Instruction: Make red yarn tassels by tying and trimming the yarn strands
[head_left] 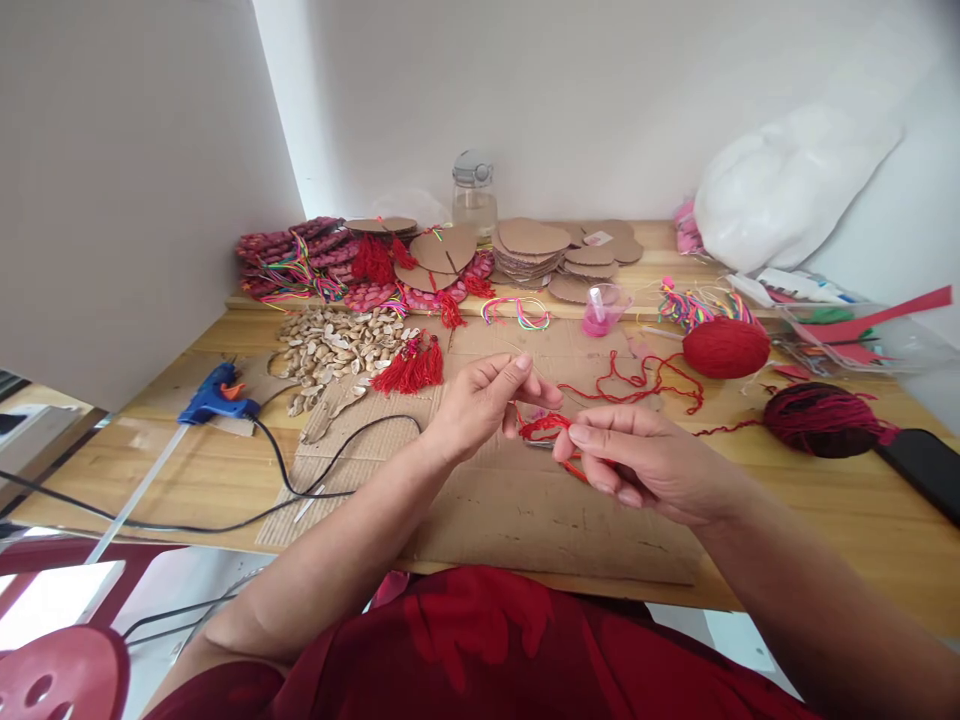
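My left hand is raised over the cardboard mat, its thumb and forefinger pinched together; what they hold is too small to make out. To its right, my right hand has its thumb and fingers closed on red yarn, which hangs in loops between and below the hands. Something metallic lies under the yarn, partly hidden. More red yarn runs loosely across the mat to a red ball. Red tassels lie beyond my left hand.
Shells and a blue glue gun with a black cord are at left. Behind stand cardboard shapes, a jar and a pink cup. A dark yarn ball and a phone lie at right.
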